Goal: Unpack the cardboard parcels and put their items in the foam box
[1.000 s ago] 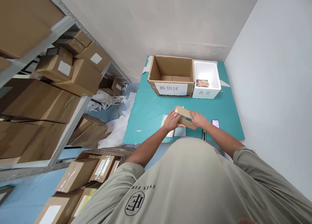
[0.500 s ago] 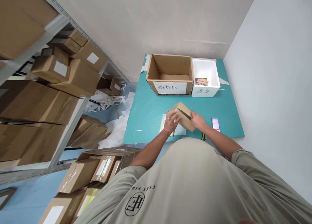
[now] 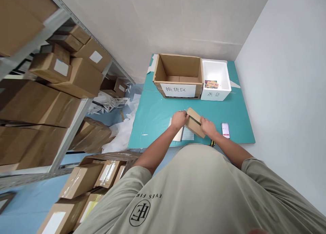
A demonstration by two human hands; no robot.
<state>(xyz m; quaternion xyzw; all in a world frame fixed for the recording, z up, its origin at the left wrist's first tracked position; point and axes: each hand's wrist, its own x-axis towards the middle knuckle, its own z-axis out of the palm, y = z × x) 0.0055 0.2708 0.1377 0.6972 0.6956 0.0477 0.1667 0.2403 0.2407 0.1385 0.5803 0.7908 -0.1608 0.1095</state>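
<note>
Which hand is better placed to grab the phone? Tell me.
Probably the right hand: it holds the small box on the side nearer the phone, while the left hand is on the opposite side.

The small box [image 3: 195, 128] is matt cardboard; the large open carton [image 3: 180, 65] is cardboard too, its label [image 3: 178, 90] smooth paper; the foam box [image 3: 215, 96] looks smooth and matt; the surface [image 3: 155, 122] wears a smooth covering with a faint sheen; the smartphone [image 3: 225, 130] has a glossy screen; the T-shirt [image 3: 198, 186] is matt cloth; the shelving rack [image 3: 58, 21], perforated metal.
</note>
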